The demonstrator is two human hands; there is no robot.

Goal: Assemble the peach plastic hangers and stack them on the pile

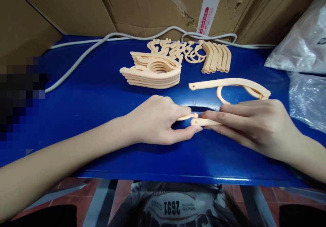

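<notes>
My left hand (163,120) is closed, thumb and index finger around a thin cream plastic hook (187,117); most of the hook is hidden in the palm. Its knobbed tip meets the holed end of a cream hanger arm (203,122), which my right hand (257,125) grips between thumb and fingers. Just behind the right hand is a larger curved hanger piece (229,81) with a round loop. The right hand partly covers it, and whether the fingers touch it I cannot tell.
Farther back on the blue table (107,159) are stacked hanger bodies (152,79), a pile of hooks (175,49) and a row of curved arms (216,57). A white cable (76,65) runs along the cardboard boxes (152,10). Plastic bags (303,40) lie at right.
</notes>
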